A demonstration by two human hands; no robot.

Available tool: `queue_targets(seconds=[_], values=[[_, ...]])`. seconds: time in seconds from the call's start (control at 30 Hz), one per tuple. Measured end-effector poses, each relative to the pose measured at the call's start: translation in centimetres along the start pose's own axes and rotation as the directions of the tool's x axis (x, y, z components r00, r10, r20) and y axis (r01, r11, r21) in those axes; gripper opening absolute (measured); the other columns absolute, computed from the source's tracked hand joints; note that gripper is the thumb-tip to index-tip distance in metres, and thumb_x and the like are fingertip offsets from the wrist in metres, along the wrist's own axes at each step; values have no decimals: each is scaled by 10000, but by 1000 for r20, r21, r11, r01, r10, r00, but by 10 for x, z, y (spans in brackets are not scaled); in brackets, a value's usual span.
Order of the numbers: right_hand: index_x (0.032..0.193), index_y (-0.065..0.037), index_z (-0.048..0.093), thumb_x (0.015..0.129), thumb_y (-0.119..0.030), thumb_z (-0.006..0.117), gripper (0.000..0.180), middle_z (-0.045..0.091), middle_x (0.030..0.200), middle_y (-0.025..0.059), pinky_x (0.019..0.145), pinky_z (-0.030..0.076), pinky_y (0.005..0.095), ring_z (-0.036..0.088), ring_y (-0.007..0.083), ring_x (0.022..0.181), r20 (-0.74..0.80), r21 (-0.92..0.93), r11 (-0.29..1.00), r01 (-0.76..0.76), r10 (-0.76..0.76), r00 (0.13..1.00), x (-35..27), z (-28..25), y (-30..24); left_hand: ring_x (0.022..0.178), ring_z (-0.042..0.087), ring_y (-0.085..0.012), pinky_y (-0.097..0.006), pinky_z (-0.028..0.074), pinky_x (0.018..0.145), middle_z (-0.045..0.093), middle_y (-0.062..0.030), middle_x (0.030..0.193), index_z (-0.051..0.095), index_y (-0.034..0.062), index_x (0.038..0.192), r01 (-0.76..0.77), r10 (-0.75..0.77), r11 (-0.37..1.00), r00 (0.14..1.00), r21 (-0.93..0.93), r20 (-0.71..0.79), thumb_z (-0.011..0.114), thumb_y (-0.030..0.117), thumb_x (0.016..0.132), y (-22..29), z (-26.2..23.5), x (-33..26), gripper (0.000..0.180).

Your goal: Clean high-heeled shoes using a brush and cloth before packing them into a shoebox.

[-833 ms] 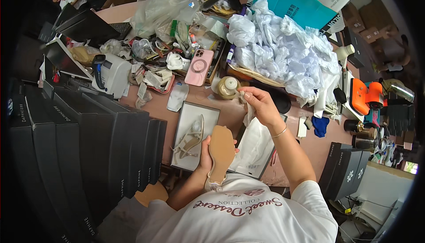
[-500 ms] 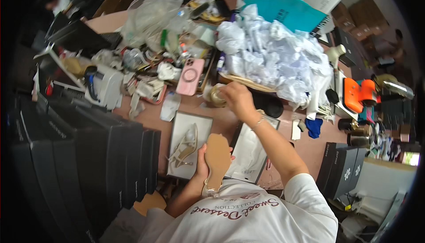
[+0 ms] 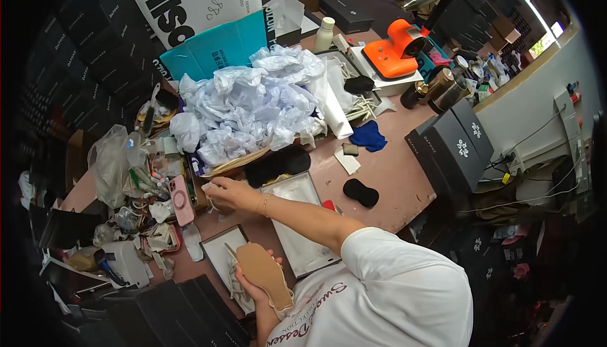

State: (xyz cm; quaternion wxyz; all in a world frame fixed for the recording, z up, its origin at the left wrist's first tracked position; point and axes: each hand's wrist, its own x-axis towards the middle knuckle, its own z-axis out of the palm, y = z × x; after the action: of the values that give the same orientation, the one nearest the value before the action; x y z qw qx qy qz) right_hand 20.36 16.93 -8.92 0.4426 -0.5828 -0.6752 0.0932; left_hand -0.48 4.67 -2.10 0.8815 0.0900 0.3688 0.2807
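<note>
In my left hand (image 3: pixel 254 289) is a sandal (image 3: pixel 264 271), its flat tan sole turned toward me and its strap end near my shirt. The fingers wrap round its edges. Beneath that hand lies a shallow white-lined shoe box (image 3: pixel 218 247), its contents partly covered by the hand and sandal. My right hand (image 3: pixel 231 194) reaches out to the near edge of the bin of crumpled paper. Its fingers are pinched together at something pale, too hidden to name. Under my right forearm is another open box part (image 3: pixel 306 236) with white paper in it.
Crumpled white paper (image 3: pixel 253 106) heaps over a bin at the back. A pink phone (image 3: pixel 181 200) leans among clutter on the left. Black padded pieces (image 3: pixel 361 192), a blue cloth (image 3: pixel 368 136) and an orange device (image 3: pixel 395 49) are to the right. Black shoe boxes (image 3: pixel 452 144) stand at the table's right.
My view has swung to the right, so the table's things sit further left. My right hand stays by the bin's near edge, fingers still pinched. The left hand keeps hold of the sandal.
</note>
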Motion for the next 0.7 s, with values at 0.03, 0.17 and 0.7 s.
queue_targets(seconds=[0.03, 0.17, 0.7], values=[[1236, -149, 514, 748, -93, 684, 520, 504, 1166, 194, 837, 483, 374, 548, 366, 1054, -30, 28, 1000, -12, 12, 999, -2, -5, 1, 781, 634, -372, -418, 546, 620, 605, -198, 1026, 469, 110, 1312, -5, 5, 1000, 1000, 26, 2, 332, 632, 884, 3, 0, -1, 689], [1290, -88, 510, 822, -64, 644, 487, 504, 1155, 167, 852, 470, 344, 556, 314, 1000, -388, 188, 963, -194, 254, 886, -16, -81, -43, 803, 636, -373, -417, 547, 643, 608, -202, 1049, 463, 82, 1301, -28, 26, 999, 999, 37, 43, 332, 633, 879, 1, -9, -6, 706], [1287, -132, 494, 807, -40, 639, 509, 510, 1141, 173, 824, 486, 364, 564, 338, 996, -262, 113, 984, -135, 160, 952, -5, -66, -46, 815, 635, -359, -421, 556, 635, 599, -203, 1048, 418, 123, 1355, -22, 22, 1000, 995, -5, 99, 325, 619, 898, -6, -9, -4, 681]])
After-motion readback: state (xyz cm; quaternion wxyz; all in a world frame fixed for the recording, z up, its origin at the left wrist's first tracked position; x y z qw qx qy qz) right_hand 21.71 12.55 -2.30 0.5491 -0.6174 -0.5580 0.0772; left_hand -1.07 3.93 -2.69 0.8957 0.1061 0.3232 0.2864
